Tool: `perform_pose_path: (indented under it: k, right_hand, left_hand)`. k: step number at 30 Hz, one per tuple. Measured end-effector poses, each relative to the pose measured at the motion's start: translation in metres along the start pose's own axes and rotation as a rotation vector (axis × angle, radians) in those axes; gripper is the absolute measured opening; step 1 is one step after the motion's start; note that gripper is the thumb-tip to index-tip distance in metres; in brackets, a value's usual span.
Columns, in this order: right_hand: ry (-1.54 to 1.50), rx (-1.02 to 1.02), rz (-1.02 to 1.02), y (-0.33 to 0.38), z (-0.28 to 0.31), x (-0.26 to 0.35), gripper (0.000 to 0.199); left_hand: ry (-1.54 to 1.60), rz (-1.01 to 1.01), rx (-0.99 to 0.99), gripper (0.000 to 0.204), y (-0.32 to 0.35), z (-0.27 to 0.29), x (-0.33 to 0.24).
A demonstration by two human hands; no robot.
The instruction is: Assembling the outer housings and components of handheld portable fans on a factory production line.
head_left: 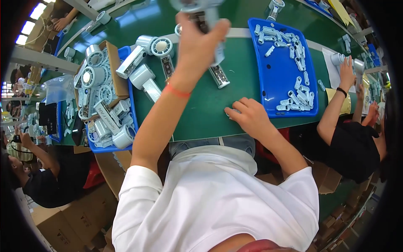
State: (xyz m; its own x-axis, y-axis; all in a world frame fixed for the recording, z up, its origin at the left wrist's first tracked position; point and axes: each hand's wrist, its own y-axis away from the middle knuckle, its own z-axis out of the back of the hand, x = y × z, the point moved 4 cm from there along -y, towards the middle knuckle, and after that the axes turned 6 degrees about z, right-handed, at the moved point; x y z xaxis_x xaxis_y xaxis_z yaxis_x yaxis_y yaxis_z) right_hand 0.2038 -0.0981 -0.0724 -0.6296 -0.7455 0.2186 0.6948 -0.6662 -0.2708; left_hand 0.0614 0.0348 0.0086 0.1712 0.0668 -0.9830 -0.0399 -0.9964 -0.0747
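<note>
Raised over the far side of the green bench, my left hand [196,52] is closed around a light-blue handheld fan [212,25], smeared by motion at the top edge. Parts inside its open handle show. My right hand [253,117] rests on the bench near its front edge, fingers curled over a small light-blue plastic piece [229,111], mostly hidden. Between my hands lies a fan handle with a bare circuit board [220,76]. Left of my left forearm, more fans lie on the bench, one with a round grille [162,46].
At left, a blue bin [133,113] and a cardboard box [117,71] are heaped with fans. A blue tray [279,67] at right holds several small light-blue pieces. People work at both sides; one person's hand [346,74] is near a fan at far right.
</note>
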Motion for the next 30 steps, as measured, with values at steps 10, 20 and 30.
perform_pose_path:
  k: [10,20,30]
  right_hand:
    - [-1.387,-0.249,-0.616,-0.018,0.004,-0.023,0.033]
    - [-1.187,-0.358,-0.82,-0.022,-0.016,-0.008,0.024]
    - [-1.029,-0.292,-0.866,-0.026,-0.019,-0.009,0.026]
  left_hand:
    - [0.327,0.493,0.182,0.073,0.127,0.046,0.075]
    - [-0.002,0.364,0.241,0.08,0.118,0.04,0.111]
    - [-0.441,0.088,0.149,0.078,0.118,0.033,0.101]
